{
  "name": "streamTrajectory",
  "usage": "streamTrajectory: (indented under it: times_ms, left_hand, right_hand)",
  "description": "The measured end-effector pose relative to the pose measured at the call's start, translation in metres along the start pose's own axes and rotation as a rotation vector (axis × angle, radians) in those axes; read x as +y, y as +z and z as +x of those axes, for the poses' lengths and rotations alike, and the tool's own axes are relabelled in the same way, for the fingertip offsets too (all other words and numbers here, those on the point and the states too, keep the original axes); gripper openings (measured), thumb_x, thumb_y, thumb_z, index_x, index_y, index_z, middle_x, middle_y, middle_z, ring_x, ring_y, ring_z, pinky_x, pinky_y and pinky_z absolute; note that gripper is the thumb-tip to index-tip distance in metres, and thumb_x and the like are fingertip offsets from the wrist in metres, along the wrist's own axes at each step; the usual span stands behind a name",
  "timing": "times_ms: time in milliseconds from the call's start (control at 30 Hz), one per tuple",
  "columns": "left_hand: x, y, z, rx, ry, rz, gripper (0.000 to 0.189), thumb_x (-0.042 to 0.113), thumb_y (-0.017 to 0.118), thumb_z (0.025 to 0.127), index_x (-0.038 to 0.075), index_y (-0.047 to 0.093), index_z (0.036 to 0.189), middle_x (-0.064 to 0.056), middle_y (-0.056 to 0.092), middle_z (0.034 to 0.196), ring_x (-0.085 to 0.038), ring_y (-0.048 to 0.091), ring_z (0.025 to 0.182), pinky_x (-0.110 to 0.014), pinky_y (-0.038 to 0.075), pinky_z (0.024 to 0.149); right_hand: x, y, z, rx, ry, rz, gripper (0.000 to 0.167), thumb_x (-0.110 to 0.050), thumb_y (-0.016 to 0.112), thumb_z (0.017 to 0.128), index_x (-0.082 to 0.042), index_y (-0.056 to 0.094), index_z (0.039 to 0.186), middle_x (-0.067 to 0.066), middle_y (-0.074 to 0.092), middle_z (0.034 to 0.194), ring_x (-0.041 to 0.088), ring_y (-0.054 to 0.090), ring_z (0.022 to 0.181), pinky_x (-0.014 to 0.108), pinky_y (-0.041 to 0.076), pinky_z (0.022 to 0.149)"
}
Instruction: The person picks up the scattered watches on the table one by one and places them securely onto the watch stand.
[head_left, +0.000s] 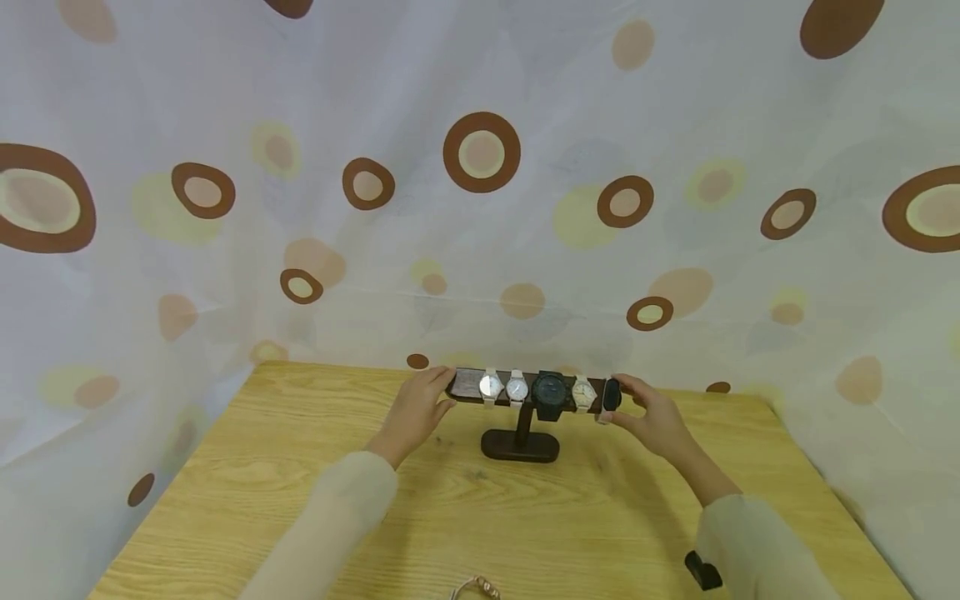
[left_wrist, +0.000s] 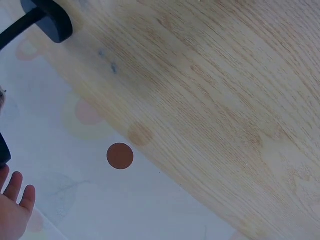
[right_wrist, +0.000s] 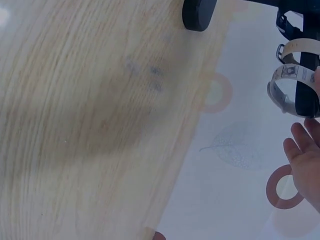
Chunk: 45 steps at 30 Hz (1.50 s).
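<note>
A dark wooden watch stand (head_left: pixel 468 383) has a long crossbar on a post above an oval base (head_left: pixel 520 447). My left hand (head_left: pixel 416 408) grips the crossbar's left end, fingers above and thumb below. Along the bar sit a silver-faced watch (head_left: pixel 491 387), a smaller white watch (head_left: pixel 517 387), a big black watch (head_left: pixel 551 390) and a cream watch (head_left: pixel 584 393). At the right end, my right hand (head_left: pixel 656 417) pinches a black-faced watch (head_left: pixel 612 395) between fingers and thumb. Its pale strap (right_wrist: pixel 304 75) loops around the bar in the right wrist view.
A rose-gold watch or bracelet (head_left: pixel 487 587) lies at the near edge of the view. Beside the right sleeve is a small black object (head_left: pixel 702 571). Behind the wooden table (head_left: pixel 247 467) hangs a white sheet (head_left: pixel 420 75) with brown ovals.
</note>
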<state>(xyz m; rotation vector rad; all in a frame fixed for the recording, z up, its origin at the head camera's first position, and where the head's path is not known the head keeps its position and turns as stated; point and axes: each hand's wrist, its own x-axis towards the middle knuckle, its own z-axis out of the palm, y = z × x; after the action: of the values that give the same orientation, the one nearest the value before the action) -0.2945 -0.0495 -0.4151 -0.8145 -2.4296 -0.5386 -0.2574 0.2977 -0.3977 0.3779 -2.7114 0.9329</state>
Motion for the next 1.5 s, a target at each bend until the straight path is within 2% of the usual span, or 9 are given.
streamTrajectory:
  times_ms: [167,400,667,833,1067,1233,1400,1500]
  left_hand:
    - [0.0,0.002,-0.001,0.022,-0.005,-0.016,0.04,0.01,0.069,0.082,-0.004,0.059,0.118,-0.018,0.063,0.114,-0.032,0.06,0.106,-0.042,0.05,0.091]
    - [0.001,0.003,-0.003,0.036,-0.022,-0.041,0.041,0.01,0.069,0.081,-0.004,0.059,0.118,-0.018,0.062,0.115,-0.033,0.06,0.106,-0.044,0.051,0.09]
    - [0.003,0.001,-0.005,-0.003,-0.063,-0.06,0.043,0.01,0.068,0.083,-0.002,0.057,0.122,-0.017,0.061,0.118,-0.033,0.059,0.108,-0.046,0.05,0.09]
    - [0.003,0.002,-0.005,-0.003,-0.067,-0.056,0.043,0.01,0.068,0.082,-0.002,0.057,0.122,-0.017,0.061,0.118,-0.032,0.058,0.108,-0.045,0.05,0.091]
    - [0.003,0.003,-0.005,-0.014,-0.076,-0.048,0.044,0.012,0.068,0.083,-0.002,0.057,0.123,-0.016,0.061,0.119,-0.032,0.058,0.109,-0.045,0.05,0.091]
    - [0.003,0.002,-0.005,-0.051,-0.114,-0.068,0.046,0.012,0.067,0.084,-0.002,0.054,0.126,-0.017,0.059,0.122,-0.033,0.056,0.113,-0.047,0.048,0.093]
    - [0.002,0.001,-0.008,-0.108,-0.173,-0.087,0.053,0.015,0.065,0.087,-0.003,0.045,0.133,-0.019,0.054,0.128,-0.035,0.052,0.119,-0.048,0.044,0.099]
    - [0.001,0.001,-0.013,-0.118,-0.21,-0.105,0.058,0.016,0.063,0.089,-0.004,0.038,0.137,-0.021,0.051,0.132,-0.036,0.049,0.121,-0.047,0.042,0.102]
  right_hand:
    - [0.001,-0.004,0.002,-0.049,-0.029,-0.019,0.062,-0.017,0.07,0.082,0.006,0.043,0.133,0.031,0.043,0.135,0.048,0.047,0.118,0.057,0.043,0.096]
    - [0.003,-0.007,0.005,-0.077,-0.054,-0.01,0.062,-0.017,0.069,0.083,0.007,0.043,0.133,0.031,0.046,0.132,0.048,0.049,0.116,0.059,0.043,0.094]
    - [0.0,-0.009,0.006,-0.115,-0.057,-0.022,0.063,-0.017,0.069,0.083,0.008,0.041,0.134,0.032,0.047,0.131,0.048,0.05,0.115,0.059,0.043,0.093]
    - [-0.001,-0.009,0.008,-0.128,-0.063,-0.036,0.063,-0.019,0.068,0.083,0.007,0.041,0.134,0.032,0.047,0.131,0.048,0.05,0.115,0.059,0.044,0.093]
    - [-0.001,-0.009,0.009,-0.147,-0.044,-0.025,0.063,-0.019,0.068,0.084,0.007,0.04,0.135,0.032,0.045,0.133,0.048,0.049,0.116,0.06,0.042,0.095]
    - [-0.001,-0.01,0.008,-0.154,-0.02,-0.015,0.069,-0.023,0.069,0.083,0.007,0.037,0.137,0.032,0.042,0.135,0.048,0.048,0.117,0.059,0.041,0.097]
    - [-0.001,-0.012,0.002,-0.094,0.017,0.002,0.072,-0.027,0.068,0.084,0.005,0.034,0.139,0.031,0.043,0.135,0.047,0.045,0.119,0.058,0.04,0.098]
    - [-0.003,-0.007,-0.007,0.06,0.021,0.019,0.065,-0.024,0.068,0.085,0.004,0.039,0.137,0.028,0.05,0.13,0.043,0.049,0.116,0.054,0.043,0.095]
